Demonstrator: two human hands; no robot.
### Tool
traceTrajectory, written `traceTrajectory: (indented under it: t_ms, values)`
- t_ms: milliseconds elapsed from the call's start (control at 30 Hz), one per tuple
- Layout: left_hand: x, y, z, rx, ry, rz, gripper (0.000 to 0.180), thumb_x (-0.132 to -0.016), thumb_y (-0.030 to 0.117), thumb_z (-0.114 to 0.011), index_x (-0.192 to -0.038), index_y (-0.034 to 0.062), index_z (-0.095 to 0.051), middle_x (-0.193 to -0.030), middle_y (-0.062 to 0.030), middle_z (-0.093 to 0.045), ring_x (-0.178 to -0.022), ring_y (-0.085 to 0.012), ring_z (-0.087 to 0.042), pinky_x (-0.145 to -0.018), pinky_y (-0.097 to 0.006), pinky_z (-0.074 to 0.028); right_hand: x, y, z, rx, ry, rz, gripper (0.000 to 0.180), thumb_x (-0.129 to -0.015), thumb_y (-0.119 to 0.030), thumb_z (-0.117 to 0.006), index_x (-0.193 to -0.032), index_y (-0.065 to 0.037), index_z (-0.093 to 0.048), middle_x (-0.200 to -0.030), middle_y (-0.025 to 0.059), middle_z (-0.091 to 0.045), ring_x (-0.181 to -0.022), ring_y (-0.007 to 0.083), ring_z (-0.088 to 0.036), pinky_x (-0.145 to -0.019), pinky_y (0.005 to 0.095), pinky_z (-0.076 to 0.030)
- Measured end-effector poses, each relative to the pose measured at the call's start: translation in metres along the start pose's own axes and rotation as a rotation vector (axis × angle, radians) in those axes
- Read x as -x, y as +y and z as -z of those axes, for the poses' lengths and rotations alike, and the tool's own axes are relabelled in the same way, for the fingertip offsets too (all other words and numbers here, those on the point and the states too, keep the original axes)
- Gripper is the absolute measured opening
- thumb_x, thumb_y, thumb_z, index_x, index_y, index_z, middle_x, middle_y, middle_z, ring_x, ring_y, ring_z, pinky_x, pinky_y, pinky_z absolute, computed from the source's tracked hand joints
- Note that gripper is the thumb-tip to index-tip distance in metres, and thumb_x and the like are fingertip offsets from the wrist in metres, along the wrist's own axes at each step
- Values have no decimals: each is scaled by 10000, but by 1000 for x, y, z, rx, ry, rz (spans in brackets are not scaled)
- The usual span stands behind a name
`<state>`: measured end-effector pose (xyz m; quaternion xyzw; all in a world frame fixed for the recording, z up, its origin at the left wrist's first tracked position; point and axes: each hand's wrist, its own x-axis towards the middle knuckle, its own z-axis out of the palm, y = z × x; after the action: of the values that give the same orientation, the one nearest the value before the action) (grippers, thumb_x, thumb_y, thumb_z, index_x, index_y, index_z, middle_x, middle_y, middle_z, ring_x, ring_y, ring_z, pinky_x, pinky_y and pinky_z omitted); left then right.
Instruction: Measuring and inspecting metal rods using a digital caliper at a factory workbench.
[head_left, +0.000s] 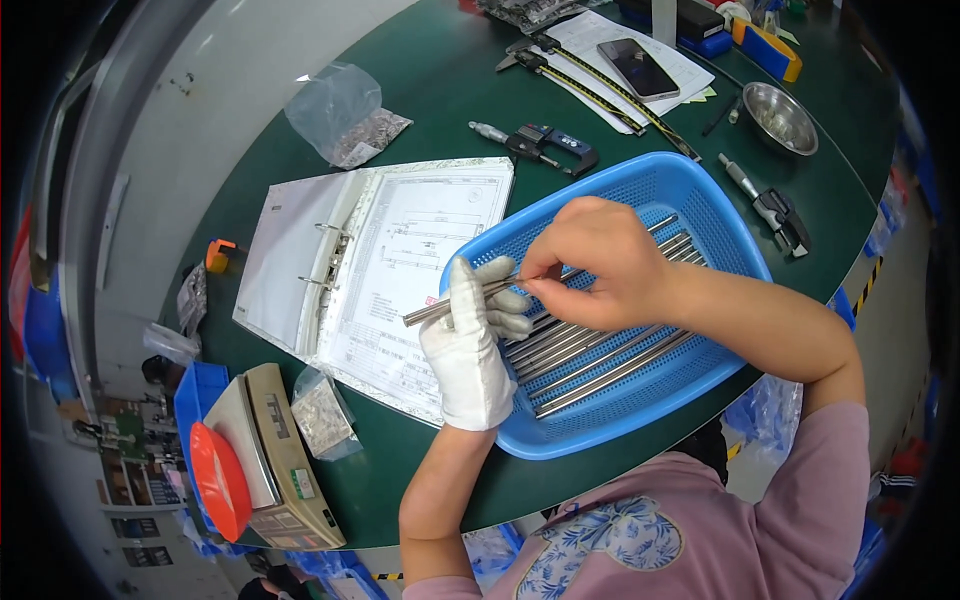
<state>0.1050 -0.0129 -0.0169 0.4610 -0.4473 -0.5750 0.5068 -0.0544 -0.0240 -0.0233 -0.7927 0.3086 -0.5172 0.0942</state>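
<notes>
- The left hand point(466, 338), wearing a white glove point(476, 388), is holding slim metal rods point(432, 311) between thumb and fingers, over the basket's left end; I can't tell exactly how many.
- The bare right hand point(606, 255) is closing in a narrow pinch at the rods' inner end, so the two hands are probably sharing the job: one steadying, one doing the fine fingering.
- The glove is presumably sparing the bright surface from skin marks, while bare fingertips are likely giving better feel.
- Below, more loose rods point(610, 374) are lying roughly side by side in the blue basket point(560, 444), whose raised walls are seemingly stopping them from rolling off.
- An open ring binder point(432, 238) is lying just beside the basket, its drawing page facing up, probably for easy glancing.
- Materials now: the rods are gleaming, straight and smooth; the basket is showing perforated plastic with rounded corners; the glove is wrinkling softly like knit cloth.
- Beyond, a micrometer point(545, 142) with a curved frame is resting on the dark green table point(425, 115).
</notes>
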Motion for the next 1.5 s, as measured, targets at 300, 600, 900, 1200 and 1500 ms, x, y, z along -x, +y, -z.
traceTrajectory:
  t_ms: [300,600,900,1200,1500]
  values:
    - [0,0,-2,-34,-22,13,403,-923,312,-447,-947,-63,-593,-673,-85,-586,-521,-109,-536,-501,-204,-447,-4,0,1,78,-25,-135,52,-701,-65,-638,-748,-77,-620,-662,35,-615,-574,177,-568,-602,288,-422]
    - [0,-3,-1,-14,-35,19,363,-914,279,-472,-942,-63,-590,-678,-106,-599,-536,-135,-573,-500,-225,-484,4,4,-1,172,35,54,55,-690,-56,-646,-742,-64,-631,-649,29,-617,-552,177,-576,-587,297,-433]
    - [-1,1,-4,-95,26,-39,339,-900,273,-507,-902,-49,-614,-662,-88,-608,-560,-117,-572,-526,-201,-451,0,1,35,124,-50,-312,57,-770,-78,-596,-762,-22,-609,-672,67,-617,-591,141,-592,-555,260,-446]
    - [0,0,-7,-122,36,-42,347,-896,278,-511,-897,-51,-621,-664,-97,-620,-572,-125,-585,-533,-206,-457,25,12,33,-93,-95,-737,146,-847,-112,-529,-848,21,-589,-780,87,-625,-717,127,-607,-642,243,-495]
    - [0,1,-6,-139,43,-31,361,-901,286,-499,-905,-55,-615,-671,-103,-623,-576,-131,-589,-541,-208,-463,26,12,30,-48,-138,-699,154,-849,-116,-531,-857,23,-596,-787,95,-626,-756,147,-623,-657,253,-501]
